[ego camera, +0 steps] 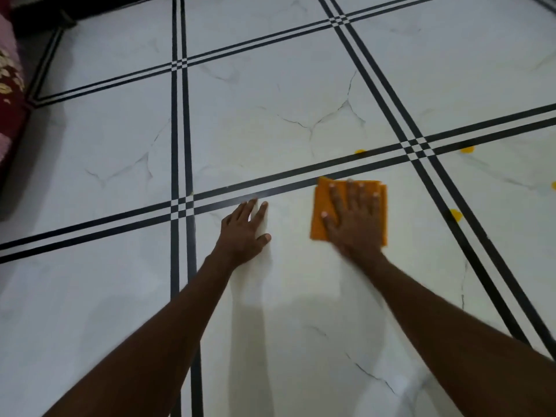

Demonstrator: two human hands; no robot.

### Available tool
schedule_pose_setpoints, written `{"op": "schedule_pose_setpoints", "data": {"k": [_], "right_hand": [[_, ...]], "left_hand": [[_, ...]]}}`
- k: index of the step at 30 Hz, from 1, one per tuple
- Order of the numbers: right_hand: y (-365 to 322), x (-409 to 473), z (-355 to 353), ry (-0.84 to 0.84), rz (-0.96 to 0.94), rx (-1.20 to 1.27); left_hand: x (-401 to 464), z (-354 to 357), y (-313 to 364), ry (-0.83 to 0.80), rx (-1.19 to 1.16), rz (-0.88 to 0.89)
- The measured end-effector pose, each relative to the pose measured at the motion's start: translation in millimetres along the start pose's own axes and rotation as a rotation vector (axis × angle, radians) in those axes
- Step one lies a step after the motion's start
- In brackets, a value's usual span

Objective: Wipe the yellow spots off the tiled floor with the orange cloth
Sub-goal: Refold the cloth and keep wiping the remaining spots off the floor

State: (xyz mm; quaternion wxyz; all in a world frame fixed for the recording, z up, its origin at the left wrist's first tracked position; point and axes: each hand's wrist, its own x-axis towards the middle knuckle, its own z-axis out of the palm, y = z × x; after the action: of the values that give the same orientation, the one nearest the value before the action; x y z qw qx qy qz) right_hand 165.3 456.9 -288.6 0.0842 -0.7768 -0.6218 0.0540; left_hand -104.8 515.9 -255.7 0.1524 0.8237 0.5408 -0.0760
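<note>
A folded orange cloth [321, 209] lies flat on the white tiled floor [270, 121], just below a black double grout line. My right hand [353, 218] presses down on it with fingers spread straight. To its left, my left hand [245, 233] rests flat on the bare tile with fingers straight. Yellow spots sit to the right: one [360, 152] on the grout line above the cloth, one [467, 150] further right, one [455, 215] beside a diagonal black line, and a sliver [554, 185] at the frame's right edge.
Black double lines cross the white marble-look tiles in a grid. A dark red and pink patterned fabric [9, 94] lies along the left edge. Something dark [45, 10] stands at the top left.
</note>
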Motion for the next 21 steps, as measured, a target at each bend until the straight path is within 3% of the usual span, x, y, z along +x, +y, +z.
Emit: {"op": "schedule_pose_setpoints", "data": {"k": [3, 5, 7, 8, 10, 14, 17, 21], "right_hand": [[-13, -43, -2, 0.089, 0.249, 0.05], [-58, -89, 1, 0.03, 0.088, 0.109], [-79, -90, 9, -0.036, -0.203, 0.102], [-75, -70, 11, -0.048, -0.316, 0.092], [-44, -20, 8, -0.043, -0.336, 0.042], [32, 3, -5, 0.022, 0.024, -0.009], [21, -46, -13, 0.03, 0.158, 0.019], [-13, -54, -3, -0.066, -0.055, 0.029]], "left_hand": [[0, -2, 9, 0.096, -0.02, -0.024], [4, -9, 21, 0.264, -0.074, -0.03], [15, -13, 31, 0.364, -0.156, -0.058], [19, -12, 33, 0.344, -0.179, -0.054], [25, -4, 37, 0.257, -0.157, -0.006], [27, 3, 35, 0.288, -0.155, 0.001], [46, -7, 39, 0.21, -0.068, -0.01], [68, -10, 47, -0.029, 0.014, -0.033]]}}
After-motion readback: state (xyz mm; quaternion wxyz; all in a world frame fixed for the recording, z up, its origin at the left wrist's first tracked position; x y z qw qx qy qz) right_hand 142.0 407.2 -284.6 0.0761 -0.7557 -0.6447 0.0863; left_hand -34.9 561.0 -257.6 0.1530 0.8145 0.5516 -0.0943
